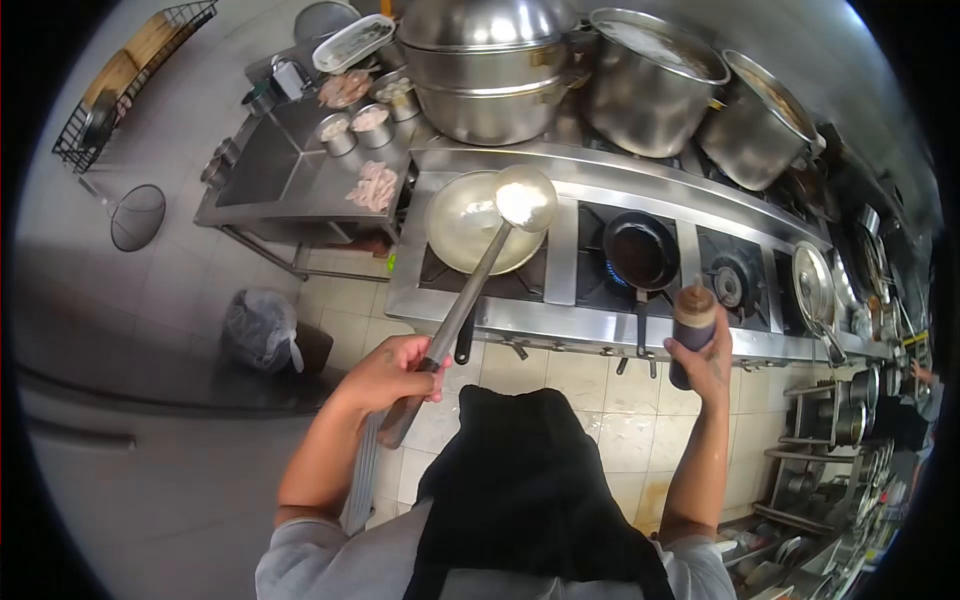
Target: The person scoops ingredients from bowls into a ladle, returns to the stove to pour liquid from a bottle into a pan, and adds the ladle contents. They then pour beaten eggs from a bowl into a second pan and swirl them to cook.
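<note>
My left hand (392,374) is closed round the handle of a long metal ladle (480,272). The ladle's round bowl, bright with glare, is over the right side of a wide pale wok (455,222) on the left burner. In my right hand (708,358) is a squeeze bottle (694,325) with dark contents and a brownish top, its nozzle pointing up and away from me. Just left of the bottle, a small black frying pan (640,250) sits on a burner with a blue flame showing, its handle toward me.
Behind the burners stand a large steamer pot (485,85) and two tall stockpots (652,85). A steel side table (285,165) at left bears pale raw pieces (372,186) and small metal containers. A bagged bin (262,330) stands below. Another person's arm (925,374) shows at far right.
</note>
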The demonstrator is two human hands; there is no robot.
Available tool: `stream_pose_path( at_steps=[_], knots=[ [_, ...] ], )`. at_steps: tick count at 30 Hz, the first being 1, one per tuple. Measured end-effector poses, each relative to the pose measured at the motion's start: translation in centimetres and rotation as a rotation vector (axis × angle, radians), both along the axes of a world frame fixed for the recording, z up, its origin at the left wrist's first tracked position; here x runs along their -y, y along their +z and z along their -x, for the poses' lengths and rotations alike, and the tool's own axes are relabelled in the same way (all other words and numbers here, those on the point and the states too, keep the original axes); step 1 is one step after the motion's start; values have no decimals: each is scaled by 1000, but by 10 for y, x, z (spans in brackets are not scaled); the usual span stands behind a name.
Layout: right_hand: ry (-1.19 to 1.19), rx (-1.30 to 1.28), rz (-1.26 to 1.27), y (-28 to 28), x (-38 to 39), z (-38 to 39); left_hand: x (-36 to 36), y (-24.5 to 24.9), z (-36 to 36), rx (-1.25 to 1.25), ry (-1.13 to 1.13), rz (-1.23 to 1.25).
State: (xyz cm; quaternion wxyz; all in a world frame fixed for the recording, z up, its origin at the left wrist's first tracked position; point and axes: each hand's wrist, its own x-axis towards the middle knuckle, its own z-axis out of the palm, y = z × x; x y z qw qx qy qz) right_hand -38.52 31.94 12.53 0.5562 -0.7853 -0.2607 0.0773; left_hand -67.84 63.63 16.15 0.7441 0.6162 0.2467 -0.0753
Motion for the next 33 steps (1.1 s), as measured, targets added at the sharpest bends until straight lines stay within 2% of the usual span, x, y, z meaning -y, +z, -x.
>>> stream_pose_path(
  at_steps=[2, 3, 5, 6, 7, 8, 9, 11, 13, 14, 16, 17, 19, 20, 22, 26, 33],
  knots=[
    [107, -66, 2, -7, -35, -2, -15, -19, -2, -70, 47, 27],
    [110, 71, 86, -15, -50, -6, -21, -30, -3, -68, 56, 26],
    [106, 174, 336, 0, -82, 2, -30, -47, -8, -149, 65, -87],
    [111, 176, 335, 0, -96, 3, -29, -52, -10, -137, 128, -135],
    [109, 277, 457, -1, -108, 3, -29, -57, -12, -139, 134, -134],
    [106, 383, 575, -3, -120, 1, -31, -60, -15, -162, 73, -384],
    [113, 384, 571, -5, -132, -2, -32, -62, -17, -189, 9, -634],
    [187, 469, 798, -12, -156, -10, -33, -58, -19, -190, 29, -704],
    [219, 543, 860, -24, -180, -20, -36, -65, -23, -205, 19, -645],
    [259, 601, 970, -30, -192, -25, -38, -70, -25, -206, 25, -647],
    [341, 673, 1134, -37, -216, -35, -40, -78, -26, -215, 50, -448],
    [345, 670, 1132, -41, -227, -38, -39, -80, -27, -220, 51, -449],
    [372, 694, 1209, -47, -244, -43, -39, -84, -29, -236, 123, -245],
    [319, 750, 1178, -50, -251, -43, -41, -87, -30, -239, 123, -246],
    [327, 801, 1183, -55, -261, -48, -48, -97, -24, -162, 174, -48],
    [322, 877, 1212, -49, -274, -42, -68, -99, -14, -148, 222, 87],
    [297, 837, 1372, -28, -290, -15, -126, -115, 6, -86, 101, 238]
  ],
)
